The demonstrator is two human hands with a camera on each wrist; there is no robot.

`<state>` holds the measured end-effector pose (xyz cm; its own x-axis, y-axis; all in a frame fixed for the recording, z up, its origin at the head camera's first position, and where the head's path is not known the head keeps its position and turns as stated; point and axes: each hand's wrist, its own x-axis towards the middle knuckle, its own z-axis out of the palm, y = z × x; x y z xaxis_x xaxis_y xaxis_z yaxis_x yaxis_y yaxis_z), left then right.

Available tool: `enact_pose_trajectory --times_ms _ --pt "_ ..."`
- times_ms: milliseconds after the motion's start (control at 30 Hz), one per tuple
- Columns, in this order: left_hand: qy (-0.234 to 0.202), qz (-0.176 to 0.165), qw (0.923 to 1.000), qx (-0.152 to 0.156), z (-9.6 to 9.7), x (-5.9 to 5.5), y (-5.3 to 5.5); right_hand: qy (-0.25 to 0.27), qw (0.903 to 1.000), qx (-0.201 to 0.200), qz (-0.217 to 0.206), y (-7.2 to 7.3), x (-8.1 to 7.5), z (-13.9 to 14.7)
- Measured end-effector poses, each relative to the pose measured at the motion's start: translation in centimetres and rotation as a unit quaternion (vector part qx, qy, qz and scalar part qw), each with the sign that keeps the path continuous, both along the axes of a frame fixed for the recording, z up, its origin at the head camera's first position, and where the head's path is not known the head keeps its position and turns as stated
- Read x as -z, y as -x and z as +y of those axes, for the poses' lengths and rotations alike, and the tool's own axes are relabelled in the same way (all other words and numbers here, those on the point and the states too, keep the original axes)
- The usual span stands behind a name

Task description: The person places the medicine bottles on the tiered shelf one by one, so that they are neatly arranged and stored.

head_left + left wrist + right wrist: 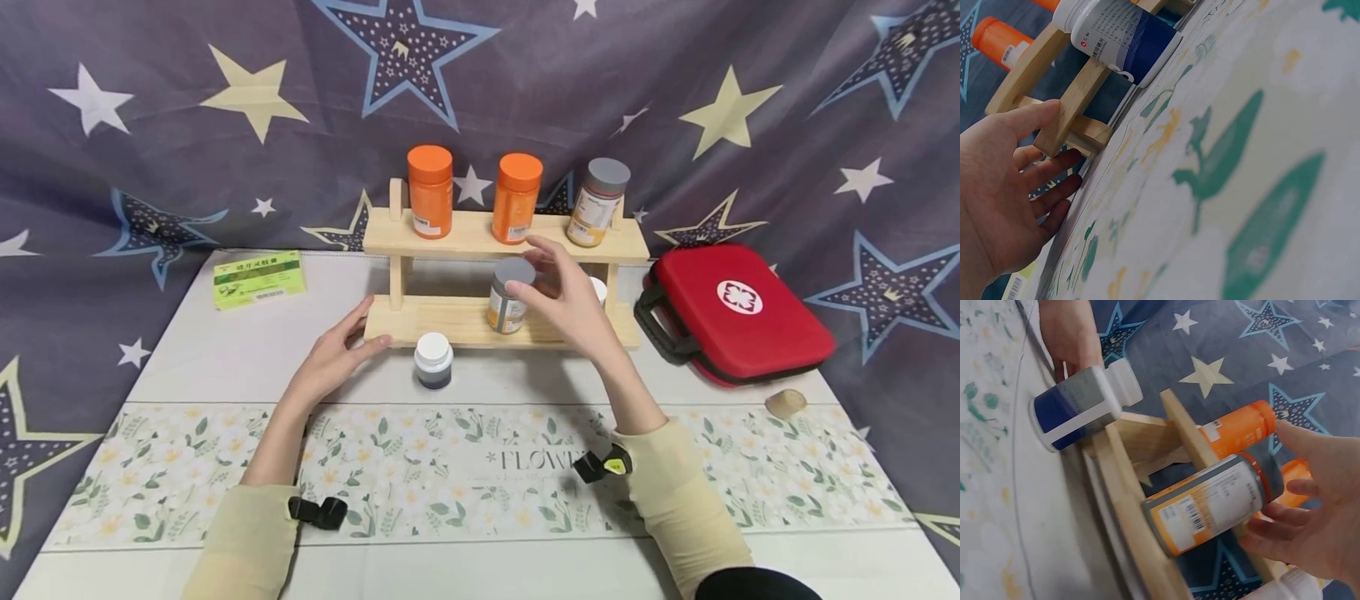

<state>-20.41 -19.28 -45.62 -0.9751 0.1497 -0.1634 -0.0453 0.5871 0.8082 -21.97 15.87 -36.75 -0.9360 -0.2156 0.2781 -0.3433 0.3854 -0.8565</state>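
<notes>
A two-tier wooden rack stands at the back of the table. My left hand holds the left end of its lower shelf, thumb at the front edge, fingers round the side. On that shelf stands an orange-and-white pill bottle with a grey lid. Around its lid my right hand is spread, thumb near one side and fingers beyond; in the right wrist view the thumb looks apart from the lid. A white-capped bottle with a dark blue lower band stands in front of the rack.
Two orange bottles and another grey-lidded bottle stand on the top shelf. Behind my right hand, a white-capped bottle is partly hidden. A green medicine box lies left, a red first-aid case right, near a small beige object.
</notes>
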Motion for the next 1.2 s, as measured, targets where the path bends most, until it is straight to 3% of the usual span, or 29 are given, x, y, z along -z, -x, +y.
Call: enact_pose_trajectory --times_ms 167,333,500,600,800,967,1067,1200 --pt "-0.003 -0.002 1.0 -0.005 -0.4 -0.3 0.0 0.041 0.9947 0.006 0.094 -0.4 -1.4 -1.1" --pt "-0.004 -0.001 1.0 -0.001 -0.4 -0.3 0.0 0.089 0.977 0.015 0.193 -1.5 -2.7 -2.9" --pt "-0.003 0.0 1.0 0.002 -0.2 -0.2 0.1 0.127 0.9628 -0.01 0.238 -2.6 -2.9 -5.1" --pt "-0.001 0.002 1.0 0.004 -0.1 -0.2 0.2 0.134 0.9621 -0.028 0.236 -3.0 -2.6 -6.2" --pt "-0.002 0.002 1.0 0.004 -0.1 -0.2 0.2 0.116 0.9709 -0.067 0.199 -3.2 -0.9 -7.6" --pt "-0.007 -0.001 1.0 0.002 -0.2 0.0 0.2 0.097 0.9827 -0.098 0.124 -3.1 0.4 -8.4" --pt "-0.011 -0.001 0.9999 0.003 -0.1 0.0 0.2 0.055 0.9891 -0.114 0.075 -3.2 1.0 -8.6" --pt "-0.01 0.0 0.9999 0.005 0.0 0.1 0.1 -0.004 0.9899 -0.138 0.032 -3.0 1.6 -8.7"
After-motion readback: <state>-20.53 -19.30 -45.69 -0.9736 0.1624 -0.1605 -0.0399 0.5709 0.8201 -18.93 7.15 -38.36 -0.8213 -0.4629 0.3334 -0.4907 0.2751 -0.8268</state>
